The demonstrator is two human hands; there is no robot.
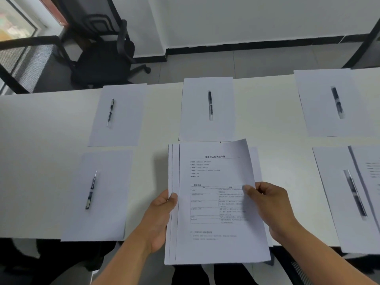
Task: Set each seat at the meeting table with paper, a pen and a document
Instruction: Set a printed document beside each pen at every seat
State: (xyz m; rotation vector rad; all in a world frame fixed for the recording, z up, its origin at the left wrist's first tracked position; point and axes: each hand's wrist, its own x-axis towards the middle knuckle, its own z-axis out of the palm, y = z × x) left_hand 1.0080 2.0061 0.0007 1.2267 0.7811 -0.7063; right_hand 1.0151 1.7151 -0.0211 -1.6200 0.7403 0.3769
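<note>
White table top (267,103) runs across the room, and blank sheets are laid out on it in two rows, most with a pen resting on them. On the far row, the left sheet (118,115) carries a pen (110,113), the middle sheet (207,109) carries another pen (210,105), and the right sheet (327,102) has a blurred pen (337,102). On the near row, the left sheet (100,195) holds a pen (91,190) lying slightly tilted, and the right sheet (337,200) holds a pen (355,194) with a printed document (370,171) overlapping its right side. Between those two, the person holds a fanned stack of printed documents (216,202) above the near edge of the table, in front of the middle seat; a sheet edge peeks out from beneath it on the right. Their left hand (161,219) grips the stack's left edge, thumb on top and fingers hidden underneath. Their right hand (271,204) pinches the top page at its right edge, thumb pressed on the printed table. Beyond the table stands a black office chair (107,50) on a grey tiled floor (246,60), against a white wall (236,17).
</note>
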